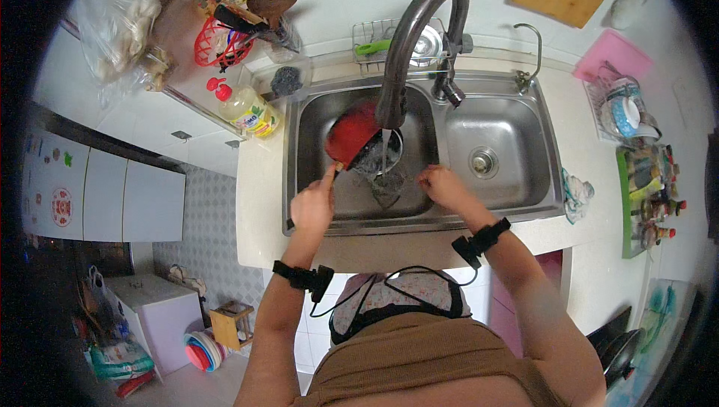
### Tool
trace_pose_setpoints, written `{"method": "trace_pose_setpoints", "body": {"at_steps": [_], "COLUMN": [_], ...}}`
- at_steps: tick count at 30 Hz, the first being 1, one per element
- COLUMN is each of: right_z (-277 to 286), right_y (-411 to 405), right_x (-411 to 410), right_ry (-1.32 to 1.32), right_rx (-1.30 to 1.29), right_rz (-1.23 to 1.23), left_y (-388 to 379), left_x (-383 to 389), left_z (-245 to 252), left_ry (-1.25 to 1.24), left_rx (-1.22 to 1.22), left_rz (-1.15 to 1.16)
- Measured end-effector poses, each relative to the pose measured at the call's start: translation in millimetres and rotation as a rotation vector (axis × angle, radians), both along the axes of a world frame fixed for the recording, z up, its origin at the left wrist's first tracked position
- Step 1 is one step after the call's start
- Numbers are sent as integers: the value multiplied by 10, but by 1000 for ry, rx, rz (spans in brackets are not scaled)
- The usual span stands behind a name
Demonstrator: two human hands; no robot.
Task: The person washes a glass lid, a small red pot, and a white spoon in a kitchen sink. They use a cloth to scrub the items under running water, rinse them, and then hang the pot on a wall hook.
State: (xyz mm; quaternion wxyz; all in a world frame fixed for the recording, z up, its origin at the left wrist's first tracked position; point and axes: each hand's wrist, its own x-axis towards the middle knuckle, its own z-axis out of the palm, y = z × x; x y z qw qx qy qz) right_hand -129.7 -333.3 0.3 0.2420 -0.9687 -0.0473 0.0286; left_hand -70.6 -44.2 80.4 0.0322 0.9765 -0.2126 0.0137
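Observation:
My left hand point(312, 206) grips the handle of a red saucepan point(351, 133), which is tipped on its side in the left basin point(314, 193) of a steel double sink. A stream from the dark gooseneck faucet point(393, 92) runs down at the pan's mouth, and water point(387, 191) spills onto the basin floor. The pan looks slightly blurred. Over the right part of this basin, near the divider, hangs my right hand point(445, 187), its fingers curled and no object visible in them. Both wrists wear black straps with cables.
A dish soap bottle point(250, 109) and a dark scrubber point(285, 81) stand left of the sink. Behind the faucet is a wire rack point(365, 42). The right basin point(494, 126) adjoins, with a cloth point(577, 196) beside it. Spice jars point(651, 205) line the right side.

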Motion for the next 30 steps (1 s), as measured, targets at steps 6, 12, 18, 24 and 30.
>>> {"method": "trace_pose_setpoints", "body": {"at_steps": [6, 12, 18, 24, 30], "right_z": [-51, 207, 637, 787, 900], "right_y": [-48, 216, 786, 1145, 1104], "right_x": [-261, -255, -119, -275, -478], "right_ry": [140, -112, -165, -487, -554], "right_rx": [27, 75, -19, 114, -266], "right_rz": [-87, 127, 404, 418, 395], "left_y": [362, 670, 821, 467, 133], "left_x": [86, -44, -306, -540, -487], "left_z": [119, 245, 299, 464, 190], "left_ry": [-194, -212, 170, 1339, 2409], "left_rx": [32, 37, -162, -1063, -1576], "left_rz": [3, 1, 26, 436, 1038]}}
